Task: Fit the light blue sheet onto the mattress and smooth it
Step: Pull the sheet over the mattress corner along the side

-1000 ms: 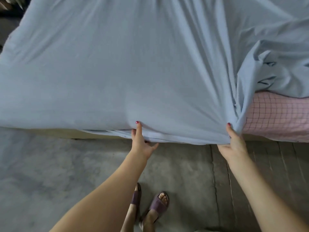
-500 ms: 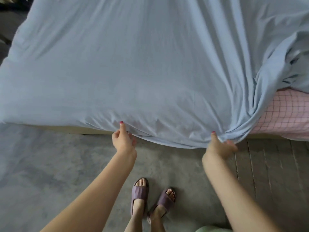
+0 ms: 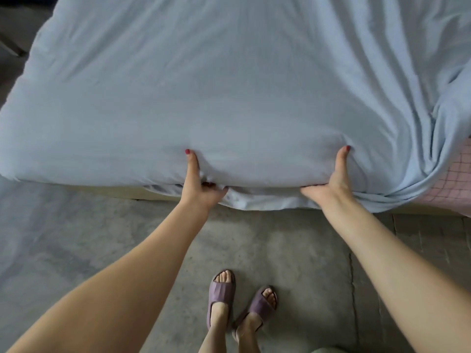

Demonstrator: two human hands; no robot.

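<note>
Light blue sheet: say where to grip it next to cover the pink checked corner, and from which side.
Grip the bunched hem of the light blue sheet beside the pink checked mattress, coming from the near side, below. Folds converge there and the edge hangs loose, right of the right hand.

left hand [image 3: 201,186]: thumb up, fingers curled | right hand [image 3: 332,184]: same

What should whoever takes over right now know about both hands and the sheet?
Left hand: thumb on the mattress side, fingers curled under the light blue sheet hem.
Right hand: same grip, further right.
Done: sheet covers the top and near left corner.
Left: the pink checked mattress shows bare at the right, with sheet bunched beside it; cover that corner, tuck the hem, smooth the folds.
</note>
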